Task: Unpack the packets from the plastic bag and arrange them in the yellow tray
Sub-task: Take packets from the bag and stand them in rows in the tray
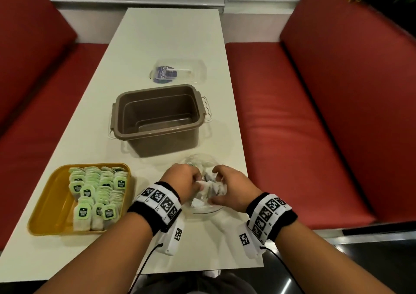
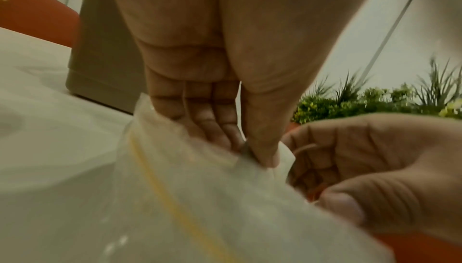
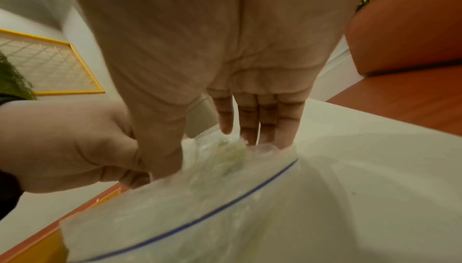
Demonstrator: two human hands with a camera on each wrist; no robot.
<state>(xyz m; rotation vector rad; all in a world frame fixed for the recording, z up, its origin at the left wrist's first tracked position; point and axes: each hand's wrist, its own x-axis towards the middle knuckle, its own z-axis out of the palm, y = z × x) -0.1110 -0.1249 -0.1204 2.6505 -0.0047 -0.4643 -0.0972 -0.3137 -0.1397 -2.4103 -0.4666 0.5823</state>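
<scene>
Bag [image 1: 203, 182] mouth sat right between my hands, tray [image 1: 48, 206] off to my left. Left hand [image 1: 182, 182] pinched one lip, right hand [image 1: 229, 192] gripped the other, so left was nearer.

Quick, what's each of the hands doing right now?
Left hand: closed, thumb and fingers pinching the mouth of the plastic bag.
Right hand: closed on the same bag's opposite edge, fingers dipped inside, thumb outside.
</scene>
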